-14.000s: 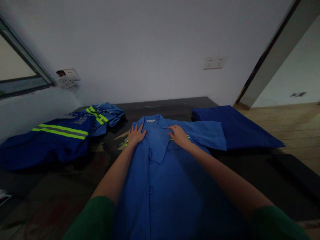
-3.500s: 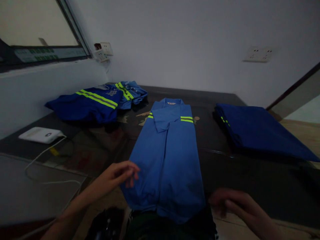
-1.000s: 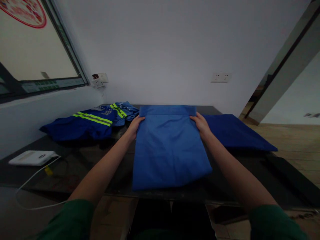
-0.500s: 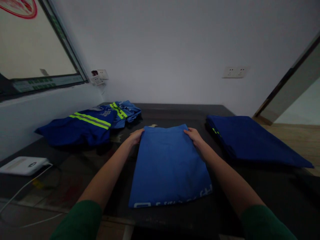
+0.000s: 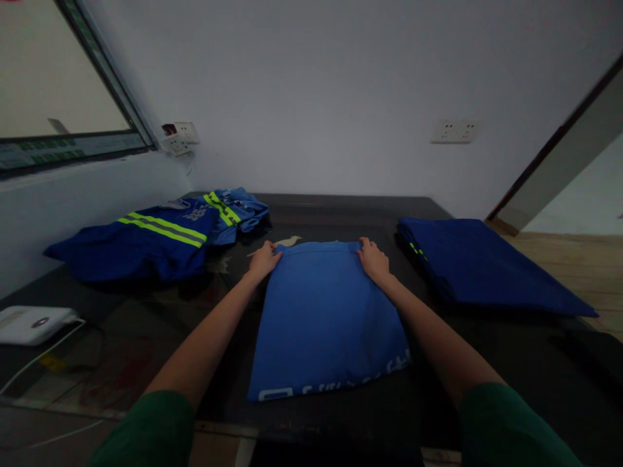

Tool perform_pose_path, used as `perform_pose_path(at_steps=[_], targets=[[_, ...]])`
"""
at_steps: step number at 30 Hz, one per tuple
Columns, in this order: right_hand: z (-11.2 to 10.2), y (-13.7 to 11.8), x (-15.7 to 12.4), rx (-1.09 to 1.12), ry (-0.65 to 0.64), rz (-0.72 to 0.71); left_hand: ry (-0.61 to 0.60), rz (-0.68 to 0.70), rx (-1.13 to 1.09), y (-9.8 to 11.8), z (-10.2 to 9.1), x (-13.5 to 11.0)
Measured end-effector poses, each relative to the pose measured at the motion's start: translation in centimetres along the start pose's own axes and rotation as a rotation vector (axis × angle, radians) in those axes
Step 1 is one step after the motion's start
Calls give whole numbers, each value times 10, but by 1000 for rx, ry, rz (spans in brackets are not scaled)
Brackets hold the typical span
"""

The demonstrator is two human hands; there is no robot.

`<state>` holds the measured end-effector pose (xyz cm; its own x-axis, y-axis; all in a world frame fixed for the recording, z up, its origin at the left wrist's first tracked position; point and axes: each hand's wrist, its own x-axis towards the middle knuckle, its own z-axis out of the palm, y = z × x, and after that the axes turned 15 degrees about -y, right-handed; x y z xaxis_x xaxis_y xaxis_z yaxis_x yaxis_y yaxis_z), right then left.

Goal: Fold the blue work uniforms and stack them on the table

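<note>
A light blue garment [image 5: 328,311], folded into a flat piece with white lettering along its near edge, lies on the dark table in front of me. My left hand [image 5: 264,259] is closed at its far left corner, with the fingertips over the edge. At the far right corner my right hand [image 5: 374,259] pinches the cloth, thumb on the near side and fingers curled over the far edge. Parts of the fingers are hidden behind the cloth.
Dark and light blue clothes with yellow-green stripes [image 5: 160,243] lie loose at the left. A folded dark blue stack [image 5: 487,259] rests on the right of the table [image 5: 335,220]. A white device [image 5: 36,324] with a cable is at the left edge.
The garment's far edge has gone from slightly sagging between my hands to nearly straight. Both hands stay at the same corners, with their fingers curled further over. The view has shifted slightly.
</note>
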<state>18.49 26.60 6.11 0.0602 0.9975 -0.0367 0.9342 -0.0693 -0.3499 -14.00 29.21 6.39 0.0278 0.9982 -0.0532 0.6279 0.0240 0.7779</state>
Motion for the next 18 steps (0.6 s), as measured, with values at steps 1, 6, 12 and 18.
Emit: perform_pose_path(at_steps=[1,6,12,18], targets=[[-3,0,-4,-34,3,6,17,20,88,4,-1,-4],[-26,-14,-13,-113,70,-162,8,268,502,38,10,-22],[-1,-29,-24,-217,-182,-457,-352,425,628,52,60,-32],[21,-5,-34,-249,-221,-433,-342,443,660,34,78,-37]])
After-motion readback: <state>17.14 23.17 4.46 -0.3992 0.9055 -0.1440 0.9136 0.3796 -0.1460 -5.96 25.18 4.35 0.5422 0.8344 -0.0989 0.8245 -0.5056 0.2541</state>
